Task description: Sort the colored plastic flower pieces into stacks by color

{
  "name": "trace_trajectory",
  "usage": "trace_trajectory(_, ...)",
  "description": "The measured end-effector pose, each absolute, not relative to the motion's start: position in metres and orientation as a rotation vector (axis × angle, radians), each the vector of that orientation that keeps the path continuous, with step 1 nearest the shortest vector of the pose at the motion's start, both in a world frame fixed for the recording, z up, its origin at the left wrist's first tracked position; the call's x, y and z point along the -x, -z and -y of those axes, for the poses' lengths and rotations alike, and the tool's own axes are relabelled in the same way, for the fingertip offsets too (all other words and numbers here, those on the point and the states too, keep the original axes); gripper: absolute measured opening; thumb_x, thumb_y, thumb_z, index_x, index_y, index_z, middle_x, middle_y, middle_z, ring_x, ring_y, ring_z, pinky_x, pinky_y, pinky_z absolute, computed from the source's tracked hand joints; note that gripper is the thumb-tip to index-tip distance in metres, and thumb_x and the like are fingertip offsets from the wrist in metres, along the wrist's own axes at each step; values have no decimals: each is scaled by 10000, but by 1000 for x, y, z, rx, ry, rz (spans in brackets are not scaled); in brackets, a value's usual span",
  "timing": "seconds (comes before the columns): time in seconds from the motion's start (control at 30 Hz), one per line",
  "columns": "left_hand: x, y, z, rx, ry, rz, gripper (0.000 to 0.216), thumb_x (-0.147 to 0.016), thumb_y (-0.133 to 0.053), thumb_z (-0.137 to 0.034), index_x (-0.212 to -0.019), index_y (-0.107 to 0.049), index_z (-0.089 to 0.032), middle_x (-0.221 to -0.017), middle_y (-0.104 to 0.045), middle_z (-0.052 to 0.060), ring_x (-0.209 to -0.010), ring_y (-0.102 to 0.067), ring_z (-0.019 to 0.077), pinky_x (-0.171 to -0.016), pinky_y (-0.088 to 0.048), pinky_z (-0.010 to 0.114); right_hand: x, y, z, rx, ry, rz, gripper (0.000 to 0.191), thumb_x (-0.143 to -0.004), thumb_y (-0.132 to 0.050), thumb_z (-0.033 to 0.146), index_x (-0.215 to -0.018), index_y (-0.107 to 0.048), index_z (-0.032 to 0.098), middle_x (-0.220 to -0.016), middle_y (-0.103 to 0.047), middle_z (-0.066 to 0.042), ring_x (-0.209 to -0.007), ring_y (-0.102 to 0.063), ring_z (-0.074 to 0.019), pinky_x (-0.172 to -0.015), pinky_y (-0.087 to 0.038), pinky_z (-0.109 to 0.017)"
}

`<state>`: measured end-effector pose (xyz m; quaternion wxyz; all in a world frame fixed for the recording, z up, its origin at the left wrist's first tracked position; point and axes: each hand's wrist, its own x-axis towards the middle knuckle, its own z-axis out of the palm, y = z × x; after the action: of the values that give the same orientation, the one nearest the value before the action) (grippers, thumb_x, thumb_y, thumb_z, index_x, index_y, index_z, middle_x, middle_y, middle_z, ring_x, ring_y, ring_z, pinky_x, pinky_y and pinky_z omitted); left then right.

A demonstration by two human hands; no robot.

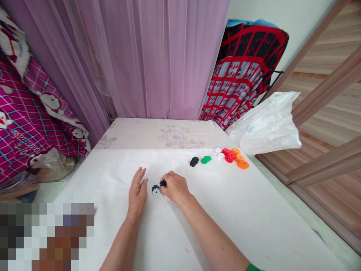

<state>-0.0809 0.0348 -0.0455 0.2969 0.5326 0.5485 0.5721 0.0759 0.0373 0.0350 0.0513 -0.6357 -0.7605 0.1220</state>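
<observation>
My right hand [176, 187] pinches a black notched plastic disc [163, 183] between thumb and fingers, just over the white tabletop. Left of it lies another black disc [155, 187], partly covered by a pale, whitish disc [156, 192]. Clear discs [167, 197] show faintly below my right fingers, partly hidden by the hand. My left hand [138, 192] is held with its fingers stretched out and nothing in them, a little left of these discs. Further back are faint clear discs [177, 162] on the cloth.
A black pile [194, 162], a green pile [206, 160], white discs [220, 155], red discs [229, 155] and orange discs [242, 164] lie toward the back right of the table [254, 218]. A white plastic bag [267, 124] stands beyond that edge. Purple curtains [158, 60] hang behind.
</observation>
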Motion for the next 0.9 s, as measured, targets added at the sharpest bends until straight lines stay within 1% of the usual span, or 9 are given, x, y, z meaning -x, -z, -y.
trace_trajectory(0.13,80,45,-35,-1390,-1529,-1442,373,-889,-527,-326,-1253,-583,-267,-1502,-446,75,-1340,-467,225,-1096,-411,415,-68,-39,-36,1968,-376,2366,254,-810,-591,305,-1011,-692,188,-1033,-680,-96,-899,-662,-228,-717,-458,-306)
trace_trajectory(0.23,80,44,-35,-1375,-1549,-1428,362,-876,-550,-326,-1230,-599,-267,-1481,-469,74,-1342,-463,232,-1120,-378,442,-79,-39,-36,1962,-409,2310,236,-807,-584,301,-994,-685,199,-1021,-687,-77,-910,-656,-216,-730,-446,-294)
trace_trajectory(0.33,80,43,-35,-1355,-1561,-1415,356,-872,-558,-330,-1219,-609,-273,-1475,-475,77,-1355,-447,244,-1106,-393,456,-108,-39,-40,1973,-401,2120,217,-814,-581,289,-1010,-652,227,-1034,-693,-39,-936,-639,-188,-758,-425,-273)
trace_trajectory(0.43,79,42,-35,-1349,-1567,-1421,355,-867,-564,-334,-1214,-616,-282,-1472,-478,74,-1356,-444,251,-1097,-403,462,-148,-43,-51,2016,-327,1883,244,-801,-610,270,-1043,-601,242,-1061,-690,-16,-879,-630,-163,-734,-409,-262)
trace_trajectory(0.5,79,42,-34,-1354,-1560,-1425,354,-869,-562,-340,-1215,-616,-285,-1474,-475,71,-1355,-444,251,-1097,-402,461,-173,-47,-60,2060,-244,1767,242,-797,-614,253,-1036,-581,241,-1054,-690,-14,-844,-626,-159,-717,-401,-264)
trace_trajectory(0.57,79,41,-34,-1355,-1550,-1431,355,-871,-561,-347,-1216,-614,-285,-1477,-471,71,-1356,-443,252,-1094,-407,458,-193,-51,-70,2110,-187,1706,267,-797,-623,259,-1057,-567,235,-1044,-693,-18,-859,-629,-168,-711,-396,-270)
trace_trajectory(0.67,79,39,-33,-1350,-1542,-1442,361,-869,-564,-355,-1219,-612,-285,-1480,-468,71,-1353,-446,255,-1095,-404,465,-208,-54,-82,2161,-162,1700,291,-803,-622,269,-1085,-562,228,-1052,-696,-23,-901,-635,-185,-709,-393,-277)
trace_trajectory(0.9,79,40,-32,-1307,-1545,-1404,367,-875,-550,-376,-1228,-611,-297,-1509,-430,62,-1349,-447,270,-1074,-426,487,-209,-51,-95,2178,-150,1774,279,-809,-613,254,-1084,-577,227,-1084,-686,-30,-931,-631,-190,-721,-395,-276)
